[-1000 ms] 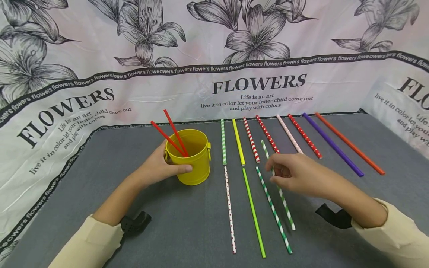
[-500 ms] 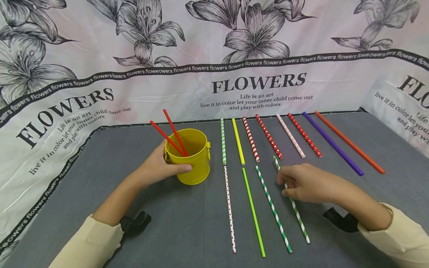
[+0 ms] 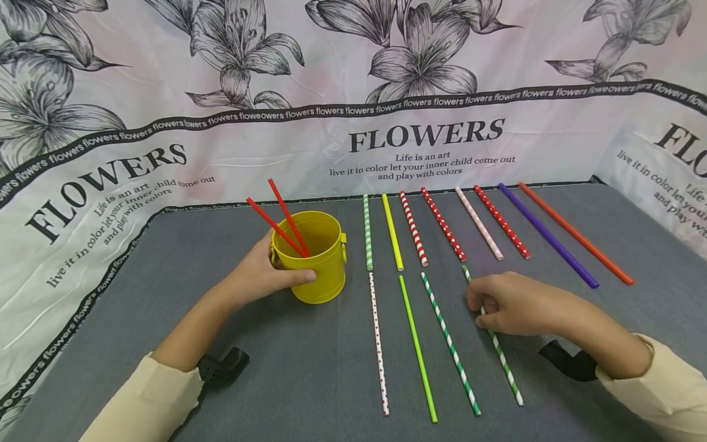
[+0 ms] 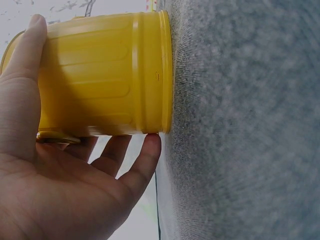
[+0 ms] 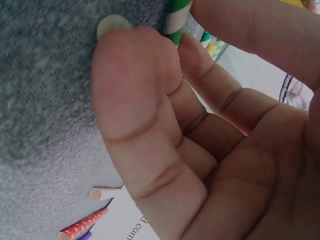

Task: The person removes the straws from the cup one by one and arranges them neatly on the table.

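My left hand (image 3: 251,279) grips the side of a small yellow bucket (image 3: 328,279) standing on the table, thumb across its front. The left wrist view shows the bucket's ribbed wall (image 4: 95,70) between the thumb and the other fingers. Two red straws (image 3: 284,212) lean inside it. Between thumb and fingers, my right hand (image 3: 519,304) pinches a green-and-white striped straw (image 3: 505,362) low over or on the table; which one I cannot tell. Its far end reaches the near end of a red straw with white dots (image 3: 444,224). In the right wrist view, the fingers hide most of the striped straw (image 5: 177,20).
Several straws form a back row, from a pale green striped one (image 3: 368,233) to an orange one (image 3: 577,233). Nearer lie a red-dotted white straw (image 3: 378,344), a lime green straw (image 3: 418,350) and another green-striped straw (image 3: 451,344). A flower-printed cloth (image 3: 265,153) stands behind the grey table (image 3: 309,368).
My right hand has carried the green-and-white striped straw right and slightly toward me, away from the other green-striped straw. The left hand and bucket have stayed in place.
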Tool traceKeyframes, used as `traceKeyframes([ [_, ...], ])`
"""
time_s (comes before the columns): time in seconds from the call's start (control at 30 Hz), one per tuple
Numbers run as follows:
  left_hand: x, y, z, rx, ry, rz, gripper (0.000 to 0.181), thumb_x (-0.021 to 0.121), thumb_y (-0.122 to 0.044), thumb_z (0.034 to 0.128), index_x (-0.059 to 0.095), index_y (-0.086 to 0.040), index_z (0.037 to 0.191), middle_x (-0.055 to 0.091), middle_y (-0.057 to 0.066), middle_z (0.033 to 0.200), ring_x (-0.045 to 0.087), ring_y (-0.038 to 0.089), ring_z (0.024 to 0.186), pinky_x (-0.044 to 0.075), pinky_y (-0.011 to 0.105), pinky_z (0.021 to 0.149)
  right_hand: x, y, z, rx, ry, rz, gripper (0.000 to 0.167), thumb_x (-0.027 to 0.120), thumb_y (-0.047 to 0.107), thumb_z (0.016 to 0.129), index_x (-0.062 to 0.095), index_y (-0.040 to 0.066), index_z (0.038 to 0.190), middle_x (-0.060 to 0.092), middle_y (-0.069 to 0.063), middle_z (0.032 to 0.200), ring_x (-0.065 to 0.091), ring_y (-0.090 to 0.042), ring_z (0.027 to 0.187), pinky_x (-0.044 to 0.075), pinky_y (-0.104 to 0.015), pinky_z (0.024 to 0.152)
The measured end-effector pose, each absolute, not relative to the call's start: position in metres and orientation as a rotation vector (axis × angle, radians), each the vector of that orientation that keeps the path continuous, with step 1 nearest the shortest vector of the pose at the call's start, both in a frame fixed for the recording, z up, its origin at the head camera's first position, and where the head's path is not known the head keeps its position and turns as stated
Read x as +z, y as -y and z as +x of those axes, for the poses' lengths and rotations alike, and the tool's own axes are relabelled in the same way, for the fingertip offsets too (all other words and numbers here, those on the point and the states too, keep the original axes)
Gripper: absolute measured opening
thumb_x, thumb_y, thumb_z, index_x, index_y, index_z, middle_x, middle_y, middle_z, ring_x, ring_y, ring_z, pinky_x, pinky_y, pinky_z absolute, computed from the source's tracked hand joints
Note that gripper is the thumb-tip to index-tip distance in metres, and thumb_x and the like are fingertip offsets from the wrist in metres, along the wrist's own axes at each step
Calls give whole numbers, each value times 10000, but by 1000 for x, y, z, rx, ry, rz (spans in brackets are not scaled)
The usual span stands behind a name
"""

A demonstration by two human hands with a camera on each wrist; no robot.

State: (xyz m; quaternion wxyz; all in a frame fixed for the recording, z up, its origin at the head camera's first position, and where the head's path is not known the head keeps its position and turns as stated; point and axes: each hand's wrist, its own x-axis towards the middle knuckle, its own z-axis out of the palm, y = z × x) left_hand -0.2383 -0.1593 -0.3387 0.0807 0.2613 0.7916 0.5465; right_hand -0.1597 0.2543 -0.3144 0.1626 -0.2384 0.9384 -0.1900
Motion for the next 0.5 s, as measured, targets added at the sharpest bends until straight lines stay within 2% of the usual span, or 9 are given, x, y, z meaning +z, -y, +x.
traceKeyframes([
  [0.5,-339,160,-239,1665,-2320,834,800,855,-179,811,388,-161,1460,561,31,1350,532,206,1212,417,478,1048,-308,-246,-166,-503,-2740,-732,137,780,202,874,655,168,917,469,67,669,422,-79,586,354,-281,528],
])
